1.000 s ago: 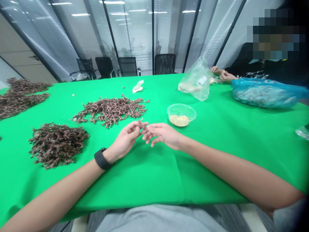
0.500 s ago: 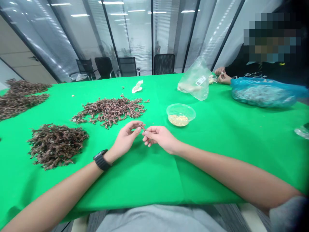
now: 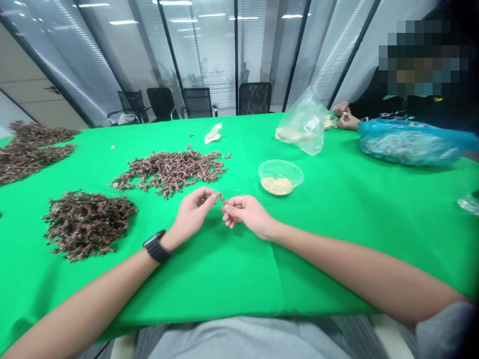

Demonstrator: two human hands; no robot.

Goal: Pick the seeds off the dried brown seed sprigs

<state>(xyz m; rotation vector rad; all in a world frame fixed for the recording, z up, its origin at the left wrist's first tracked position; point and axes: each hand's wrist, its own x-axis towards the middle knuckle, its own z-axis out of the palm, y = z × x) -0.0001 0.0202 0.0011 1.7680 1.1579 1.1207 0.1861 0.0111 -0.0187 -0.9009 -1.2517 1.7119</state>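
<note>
A small brown, knobbly dried piece (image 3: 222, 198), like a bit of dried root or stem, sticks up from between the thumb and fingers of my right hand (image 3: 249, 215). My left hand (image 3: 195, 212), with a dark watch at its wrist, is closed in a pinch right beside the piece's upper end. Whether its fingertips hold a bit of something is too small to tell. Just beyond both hands lies a loose spread of similar brown pieces (image 3: 175, 169). A denser heap of longer brown pieces (image 3: 90, 224) is left of my left hand.
A clear plastic bowl (image 3: 297, 174) with yellowish bits stands beyond my right hand. Farther back are a crumpled white wrapper (image 3: 213, 133) and a clear bag (image 3: 314, 134). More brown heaps (image 3: 33, 149) lie far left. At right, a co-worker's hands (image 3: 348, 119) are near a blue bag (image 3: 407, 144).
My left hand has drawn back slightly to the left, so more of the brown piece shows above my right fingers. My right hand is almost where it was.
</note>
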